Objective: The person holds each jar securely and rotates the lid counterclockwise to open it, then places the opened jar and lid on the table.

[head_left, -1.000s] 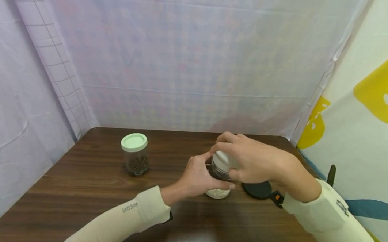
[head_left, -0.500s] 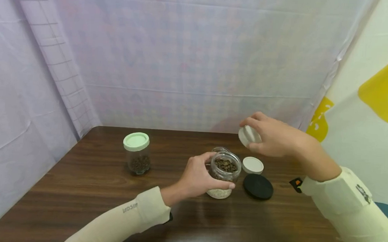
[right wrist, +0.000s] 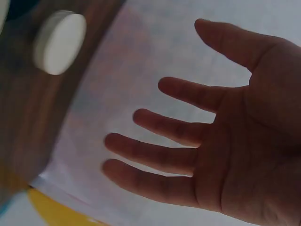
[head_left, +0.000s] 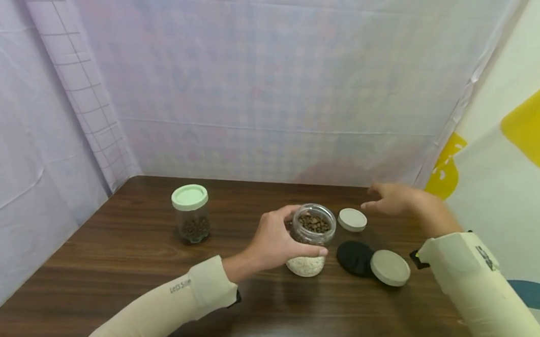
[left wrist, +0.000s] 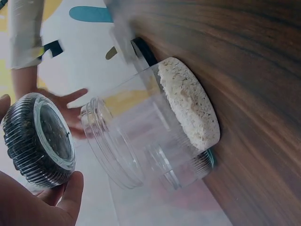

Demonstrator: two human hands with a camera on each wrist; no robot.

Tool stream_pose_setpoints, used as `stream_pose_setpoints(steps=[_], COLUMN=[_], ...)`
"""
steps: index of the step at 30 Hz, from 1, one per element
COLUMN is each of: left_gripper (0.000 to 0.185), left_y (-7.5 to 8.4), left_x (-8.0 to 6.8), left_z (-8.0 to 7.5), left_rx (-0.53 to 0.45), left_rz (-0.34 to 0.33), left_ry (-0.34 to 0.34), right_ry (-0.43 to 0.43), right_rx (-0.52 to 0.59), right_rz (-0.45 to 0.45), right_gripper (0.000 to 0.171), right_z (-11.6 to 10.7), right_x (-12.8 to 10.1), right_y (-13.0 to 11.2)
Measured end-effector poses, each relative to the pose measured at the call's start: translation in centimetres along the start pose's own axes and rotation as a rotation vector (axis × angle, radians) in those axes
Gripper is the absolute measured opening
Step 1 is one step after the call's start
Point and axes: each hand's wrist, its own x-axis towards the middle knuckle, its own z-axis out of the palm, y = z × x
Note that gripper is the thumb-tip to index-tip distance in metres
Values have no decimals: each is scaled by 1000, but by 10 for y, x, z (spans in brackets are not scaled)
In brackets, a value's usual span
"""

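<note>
Since half a second ago, a white lid has been released by the right hand, which is now spread open above the table, holding nothing. A grey-white lid is now seen overlapping the black lid. The open jar of brown pellets is gripped by the left hand, stacked on an oat-filled jar. A small white lid lies just beyond. The green-lidded jar stands well apart. Jar walls are partly hidden by fingers.

Lidded jar far left, open jar centre, three lids just right, on table.
</note>
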Motion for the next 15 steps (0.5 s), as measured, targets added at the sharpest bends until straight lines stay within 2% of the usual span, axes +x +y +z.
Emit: stream_pose_setpoints(steps=[6, 11, 15], left_gripper=[80, 81, 80], left_y=[2, 3, 1], left_x=[0, 3, 11], left_z=[-6, -13, -20], left_rx=[18, 36, 45], left_rz=[-19, -18, -5], left_ry=[18, 48, 104], right_ry=[-26, -53, -48], right_rx=[-14, -41, -41], right_rz=[47, 58, 65], right_gripper=[67, 66, 65], right_z=[26, 34, 37], right_x=[6, 2, -3], right_y=[22, 34, 41])
